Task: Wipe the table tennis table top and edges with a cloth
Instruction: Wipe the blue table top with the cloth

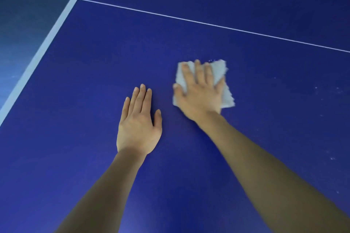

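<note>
The blue table tennis table top fills the view. A white cloth lies flat on it a little right of centre. My right hand presses down on the cloth with straight, spread fingers and covers most of it. My left hand rests flat on the bare table surface just left of the cloth, fingers straight and together, holding nothing.
A thin white centre line crosses the table beyond the hands. The wide white edge line runs diagonally at the left, with dark floor past it. Pale specks and smears dot the surface at the right.
</note>
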